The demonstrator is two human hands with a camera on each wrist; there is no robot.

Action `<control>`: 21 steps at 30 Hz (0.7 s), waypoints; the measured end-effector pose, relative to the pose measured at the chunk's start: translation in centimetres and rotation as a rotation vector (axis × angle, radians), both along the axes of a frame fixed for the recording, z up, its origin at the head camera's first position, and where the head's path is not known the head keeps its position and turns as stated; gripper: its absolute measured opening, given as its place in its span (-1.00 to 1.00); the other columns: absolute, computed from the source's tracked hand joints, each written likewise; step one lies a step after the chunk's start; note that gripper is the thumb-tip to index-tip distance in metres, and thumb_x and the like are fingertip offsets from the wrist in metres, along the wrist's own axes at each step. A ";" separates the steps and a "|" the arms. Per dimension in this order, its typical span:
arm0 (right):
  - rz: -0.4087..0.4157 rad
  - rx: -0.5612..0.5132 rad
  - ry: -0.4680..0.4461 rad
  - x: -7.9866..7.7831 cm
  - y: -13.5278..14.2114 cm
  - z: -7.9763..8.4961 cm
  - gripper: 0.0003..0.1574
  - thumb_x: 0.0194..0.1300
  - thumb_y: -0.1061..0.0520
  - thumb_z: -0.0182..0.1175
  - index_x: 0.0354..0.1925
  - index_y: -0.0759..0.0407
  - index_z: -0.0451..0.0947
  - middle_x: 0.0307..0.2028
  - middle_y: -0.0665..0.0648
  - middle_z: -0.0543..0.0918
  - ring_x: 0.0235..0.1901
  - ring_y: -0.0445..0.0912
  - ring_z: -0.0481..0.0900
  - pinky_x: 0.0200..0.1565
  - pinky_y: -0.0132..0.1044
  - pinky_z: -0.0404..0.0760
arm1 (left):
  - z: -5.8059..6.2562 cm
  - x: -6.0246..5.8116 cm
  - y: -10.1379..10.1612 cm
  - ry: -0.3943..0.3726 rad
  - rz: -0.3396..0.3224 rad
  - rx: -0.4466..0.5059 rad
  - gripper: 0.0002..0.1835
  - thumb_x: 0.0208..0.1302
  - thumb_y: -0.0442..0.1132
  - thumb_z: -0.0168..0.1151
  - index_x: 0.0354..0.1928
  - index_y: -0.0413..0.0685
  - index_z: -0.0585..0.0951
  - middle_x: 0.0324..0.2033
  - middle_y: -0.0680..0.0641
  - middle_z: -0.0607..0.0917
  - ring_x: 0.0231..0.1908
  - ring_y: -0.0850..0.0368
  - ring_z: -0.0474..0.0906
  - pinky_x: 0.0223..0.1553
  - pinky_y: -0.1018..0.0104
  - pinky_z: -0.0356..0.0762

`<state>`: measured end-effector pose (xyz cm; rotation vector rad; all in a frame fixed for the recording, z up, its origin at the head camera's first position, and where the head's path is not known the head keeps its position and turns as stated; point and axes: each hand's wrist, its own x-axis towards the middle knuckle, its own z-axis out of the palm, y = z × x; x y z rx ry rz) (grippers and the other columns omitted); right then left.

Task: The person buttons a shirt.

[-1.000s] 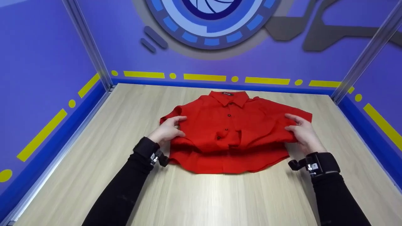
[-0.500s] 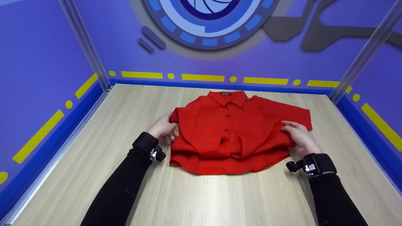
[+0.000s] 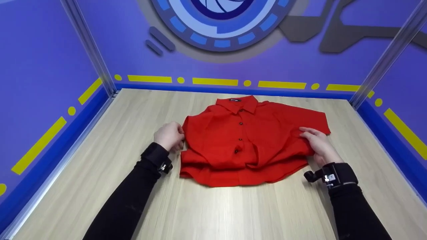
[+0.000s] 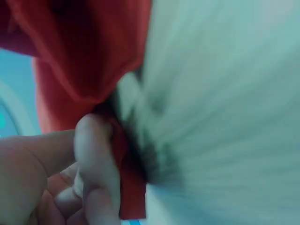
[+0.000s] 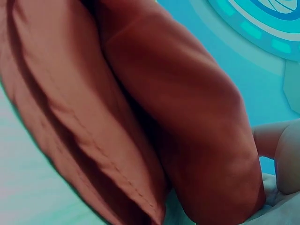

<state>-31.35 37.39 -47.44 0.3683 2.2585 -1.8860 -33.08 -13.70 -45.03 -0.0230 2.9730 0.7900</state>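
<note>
Fingers (image 4: 96, 154) of your left hand (image 3: 169, 136) are curled and pinching the edge of the shirt (image 3: 217, 133) at its left sleeve end; the left wrist view shows red cloth held there, a strip sticking out past the fingertips. Your right hand (image 3: 321, 145) has thumb and forefinger nipping the cloth on the right side, just below the right sleeve (image 3: 308, 116); its other fingers are mostly hidden. Shirt is red, mid-table, front up, collar (image 3: 237, 104) toward the back wall (image 3: 213, 68), hem (image 3: 227, 181) toward you. Dark buttons (image 3: 241, 123) run down the front, dark label (image 3: 235, 100) inside the collar. Lower front is bunched into folds above the hem; right sleeve lies fairly flat, pointing out past your right hand. In the right wrist view, a thick fold of cloth runs down to your fingers, stitching visible on the layer beside it. Table (image 3: 213, 213) is pale wood. You've got a black strap (image 3: 343, 173) on each wrist, black sleeves below.
</note>
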 end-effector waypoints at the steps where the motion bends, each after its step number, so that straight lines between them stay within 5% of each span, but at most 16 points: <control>1: -0.004 -0.012 0.006 0.0 0.0 0.0 -0.35 0.47 0.03 -0.04 0.46 0.02 0.17 0.49 0.14 0.00 0.17 -0.17 0.25 0.03 -0.44 0.42 | 0.3 0.0 -0.4 0.017 0.011 0.023 -0.90 0.23 -0.19 0.12 -0.33 0.06 0.62 -0.56 0.02 0.74 -0.58 0.07 0.68 -0.53 0.22 0.50; 6: -0.053 -0.207 0.054 0.0 0.3 0.5 -0.35 0.46 0.14 0.00 0.46 -0.07 0.17 0.45 0.09 0.01 0.12 -0.17 0.34 -0.03 -0.44 0.56 | 2.4 -0.9 -3.0 0.256 0.155 0.190 -0.73 0.30 -0.15 0.03 -0.05 0.07 0.63 -0.29 -0.02 0.74 -0.31 0.01 0.63 -0.33 0.18 0.48; 9: -0.030 -0.392 0.117 -0.1 0.2 0.7 -0.31 0.46 0.17 0.03 0.47 -0.13 0.13 0.45 0.05 -0.01 0.21 -0.12 0.33 0.04 -0.38 0.59 | 3.4 -1.4 -4.2 0.353 0.132 0.309 -0.53 0.39 -0.13 -0.03 0.33 0.03 0.41 0.03 -0.18 0.64 -0.12 -0.09 0.54 -0.12 0.10 0.43; 12: 0.051 -0.447 0.147 -0.2 0.0 0.7 -0.21 0.45 0.13 0.06 0.50 -0.16 0.00 0.48 0.06 -0.08 0.31 -0.08 0.24 0.10 -0.36 0.56 | 3.0 -1.6 -4.7 0.262 0.025 0.388 -0.25 0.44 -0.09 0.00 0.54 0.00 -0.08 0.27 -0.37 0.39 -0.02 -0.14 0.47 0.03 0.08 0.40; 15: 0.088 -0.324 0.098 -0.1 -0.4 0.6 -0.06 0.43 0.02 0.11 0.54 -0.15 -0.20 0.49 0.08 -0.14 0.28 -0.09 0.23 0.07 -0.42 0.55 | 1.4 -1.6 -4.3 0.080 0.006 0.437 -0.07 0.40 -0.15 0.07 0.53 0.11 -0.34 0.25 -0.41 0.38 -0.11 -0.13 0.58 -0.07 0.12 0.56; 18: 0.083 -0.214 0.017 0.0 -0.6 0.4 0.06 0.39 -0.04 0.16 0.55 -0.10 -0.31 0.49 0.11 -0.15 0.23 -0.12 0.24 0.04 -0.46 0.52 | -0.6 -1.6 -3.6 -0.048 0.065 0.491 -0.06 0.33 -0.25 0.12 0.54 0.20 -0.25 -0.11 -0.30 0.57 -0.40 -0.11 0.67 -0.47 0.18 0.61; 21: 0.086 -0.185 -0.022 0.1 -0.5 0.3 0.01 0.40 -0.05 0.14 0.54 -0.12 -0.27 0.46 0.12 -0.08 0.22 -0.09 0.26 0.05 -0.41 0.53 | -1.7 -1.7 -3.0 -0.094 0.103 0.568 -0.25 0.28 -0.32 0.12 0.49 0.10 0.14 -0.25 -0.17 0.60 -0.50 0.00 0.65 -0.62 0.29 0.49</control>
